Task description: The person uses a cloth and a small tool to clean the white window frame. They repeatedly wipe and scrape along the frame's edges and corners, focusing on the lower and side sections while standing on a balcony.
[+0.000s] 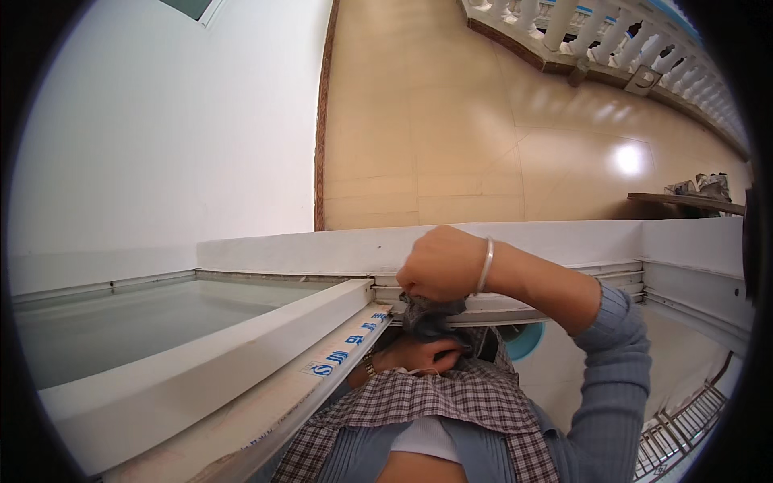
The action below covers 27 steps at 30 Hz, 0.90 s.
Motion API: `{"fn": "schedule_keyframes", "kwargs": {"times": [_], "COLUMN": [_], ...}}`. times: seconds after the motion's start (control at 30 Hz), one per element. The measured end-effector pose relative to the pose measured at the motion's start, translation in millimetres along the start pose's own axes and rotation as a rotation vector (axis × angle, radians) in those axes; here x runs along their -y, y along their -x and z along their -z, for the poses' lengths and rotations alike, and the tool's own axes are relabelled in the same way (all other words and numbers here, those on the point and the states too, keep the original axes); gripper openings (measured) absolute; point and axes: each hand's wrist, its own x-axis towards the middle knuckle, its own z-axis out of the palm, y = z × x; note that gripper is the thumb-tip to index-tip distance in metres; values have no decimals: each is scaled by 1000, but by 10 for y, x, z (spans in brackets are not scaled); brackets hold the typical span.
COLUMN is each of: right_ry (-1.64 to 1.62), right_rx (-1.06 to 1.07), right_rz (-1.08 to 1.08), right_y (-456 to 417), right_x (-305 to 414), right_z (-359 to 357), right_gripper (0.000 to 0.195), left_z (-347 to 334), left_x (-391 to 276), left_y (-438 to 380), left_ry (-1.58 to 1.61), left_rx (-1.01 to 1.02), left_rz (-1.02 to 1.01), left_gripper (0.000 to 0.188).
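Note:
My right hand (445, 265), with a silver bangle at the wrist, is closed in a fist over the sliding window's track (507, 302). It grips the upper end of a dark grey cloth (432, 320), which presses on the track next to the sash edge. Lower down, nearer my body, my left hand (416, 355) holds the hanging end of that cloth with bent fingers; the sash edge partly hides its forearm. To the left stands the white-framed glass sash (211, 362). A strip of film with blue writing (338, 356) covers the frame beside it.
A white sill (302, 250) runs across beyond the track. Past it lie a tan tiled floor (423, 121), a white wall (169, 121) and a balustrade (580, 36). A wooden board (682, 199) bears crumpled items at right. Below the track is a teal basin (526, 341).

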Motion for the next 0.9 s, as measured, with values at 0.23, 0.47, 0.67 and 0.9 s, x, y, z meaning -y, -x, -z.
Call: {"fn": "schedule_keyframes", "kwargs": {"times": [0.23, 0.47, 0.67, 0.9], "right_ry": [-240, -313, -176, -141], "right_rx": [-243, -322, -207, -190], "right_rz": [-105, -98, 39, 72], "right_y": [-16, 29, 9, 6], "right_x": [87, 95, 103, 28], "right_z": [-368, -386, -280, -215], "right_gripper": [10, 8, 8, 7], "left_z": [18, 25, -8, -61], "left_x": [-2, 13, 8, 165], "left_y": [0, -29, -61, -18], "left_ry": [22, 43, 33, -26], "left_rx": [1, 94, -52, 18], "left_rz": [-37, -2, -123, -156], "left_gripper": [21, 21, 22, 21]}}
